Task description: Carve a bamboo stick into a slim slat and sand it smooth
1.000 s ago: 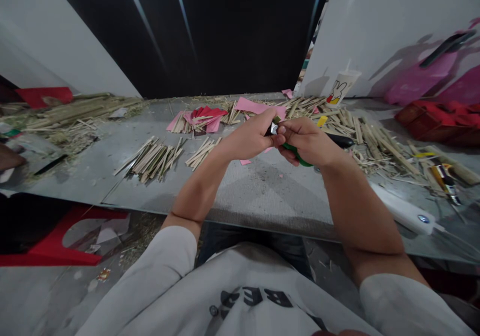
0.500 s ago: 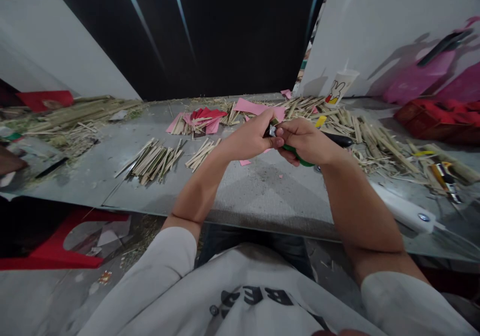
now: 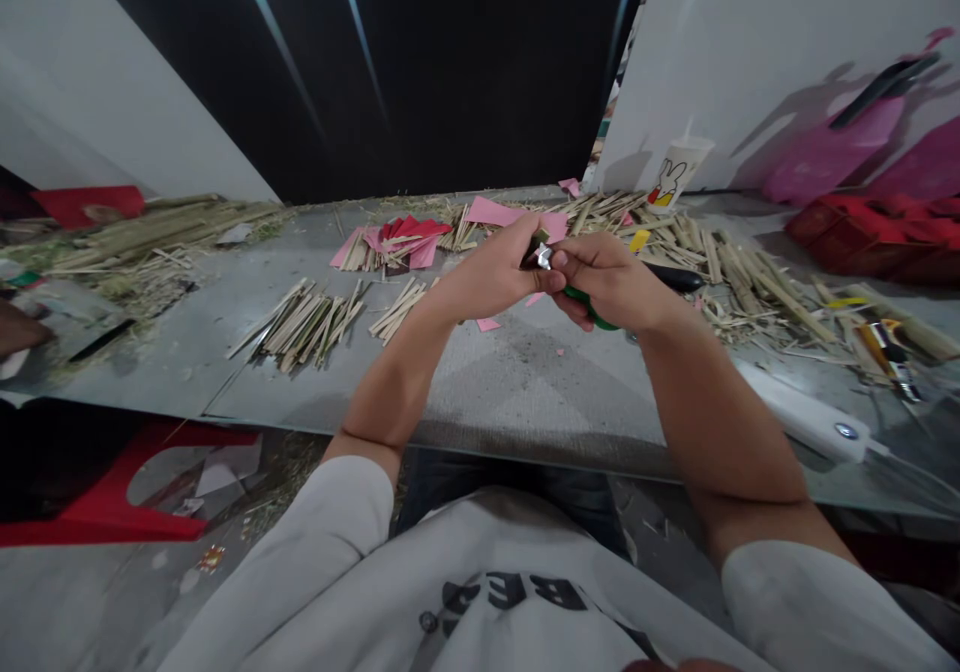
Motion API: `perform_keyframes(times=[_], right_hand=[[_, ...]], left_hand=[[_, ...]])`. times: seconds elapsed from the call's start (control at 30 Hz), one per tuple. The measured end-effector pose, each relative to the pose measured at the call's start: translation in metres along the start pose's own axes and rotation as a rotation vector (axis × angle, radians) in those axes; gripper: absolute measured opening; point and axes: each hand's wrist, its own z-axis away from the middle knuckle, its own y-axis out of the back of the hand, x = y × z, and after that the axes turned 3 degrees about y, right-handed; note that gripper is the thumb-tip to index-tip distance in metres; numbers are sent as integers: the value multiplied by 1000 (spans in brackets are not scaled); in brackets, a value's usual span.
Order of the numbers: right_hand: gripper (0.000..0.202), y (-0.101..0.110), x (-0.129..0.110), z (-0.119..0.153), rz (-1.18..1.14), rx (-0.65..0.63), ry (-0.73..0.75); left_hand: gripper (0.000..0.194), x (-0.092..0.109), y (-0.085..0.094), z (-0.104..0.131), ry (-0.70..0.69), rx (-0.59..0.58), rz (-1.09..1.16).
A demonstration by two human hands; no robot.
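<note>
Above one table (image 3: 540, 382), two hands (image 3: 499, 277) (image 3: 611, 282) clamp one small silvery piece (image 3: 544, 256).

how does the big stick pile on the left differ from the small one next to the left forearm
The big pile has more sticks and spreads wider than the small pile. The small pile is partly hidden by the left forearm; the big pile isn't. Both lie on the table.

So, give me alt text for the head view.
The left hand and right hand meet over a grey table, holding a small shiny piece and something green. Nearby lie thin sticks and pink and red paper; behind stands a white cup.
</note>
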Motion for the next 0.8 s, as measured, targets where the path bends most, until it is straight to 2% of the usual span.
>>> perform_keyframes(times=[0.2, 0.4, 0.8], right_hand=[[57, 1, -1, 1, -25, -95, -15], [56, 2, -3, 1, -77, -109, -15], [59, -7, -2, 2, 41, 20, 65]], left_hand=[[37, 12, 4, 8, 21, -60, -66], [33, 9, 2, 8, -8, -67, -69], [32, 10, 6, 9, 4, -56, -53]])
